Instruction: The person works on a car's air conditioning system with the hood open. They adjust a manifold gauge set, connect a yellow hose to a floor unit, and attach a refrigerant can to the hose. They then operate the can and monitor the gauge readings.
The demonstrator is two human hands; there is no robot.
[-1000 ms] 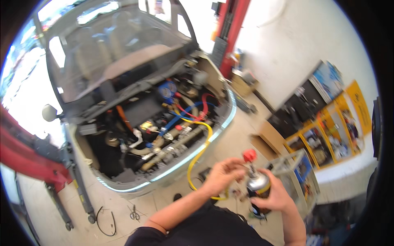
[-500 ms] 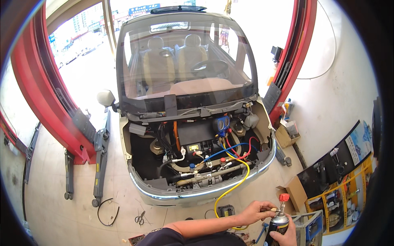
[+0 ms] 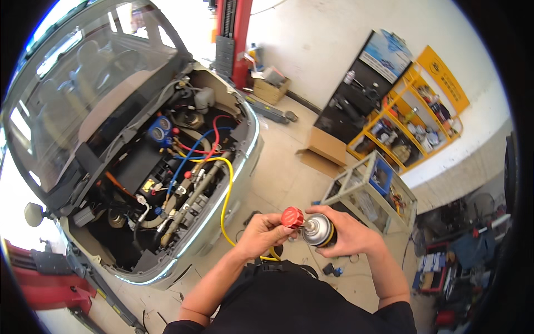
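In front of my body, my right hand (image 3: pixel 350 231) is wrapped around a black aerosol-type can (image 3: pixel 321 230) with a silver domed top. A can tap valve with a red ribbed knob (image 3: pixel 292 217) sits on the can, tilted toward my left hand. My left hand (image 3: pixel 264 235) is closed at this valve, thumb and fingertips pressed against the knob's lower side. Its fingers partly hide the valve body. A yellow hose (image 3: pixel 227 195) runs down from the car's front bay and passes below my left hand; its end is hidden.
At left stands a car (image 3: pixel 161 267) with its front bay exposed. A blue gauge manifold (image 3: pixel 161 131) sits inside with red and blue hoses. To the right are a cardboard box (image 3: pixel 320 153), a metal cart (image 3: pixel 364 195) and a yellow shelf rack (image 3: pixel 400 131). A red lift post (image 3: pixel 240 50) rises behind.
My view has swung right and downward. Both hands have brought the can closer to my body and tilted it. My left hand has shifted from the valve's side up to its red knob.
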